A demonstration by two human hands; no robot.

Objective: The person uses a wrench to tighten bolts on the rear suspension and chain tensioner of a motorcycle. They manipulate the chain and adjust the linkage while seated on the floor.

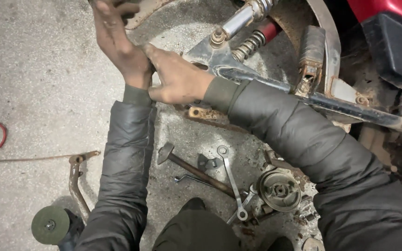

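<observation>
1. On the concrete floor (33,69), near edge: ring spanner (231,179), hammer (191,169), grinder disc (50,225), brake drum plate (280,189).
2. Mid-floor: right hand (177,81) clamped around swingarm end (210,58), beside shock absorber (250,44).
3. Beyond: left hand (117,44) pressed against right hand; grip unclear, cannot tell.
4. Judged: swingarm heavy, rigid, greasy; best gripped at bare tube.

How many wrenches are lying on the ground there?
3 that I can see: a long ring wrench by the hammer, a second wrench crossing its lower end, and a thin bent one under the hammer handle. Others may be hidden.
</observation>
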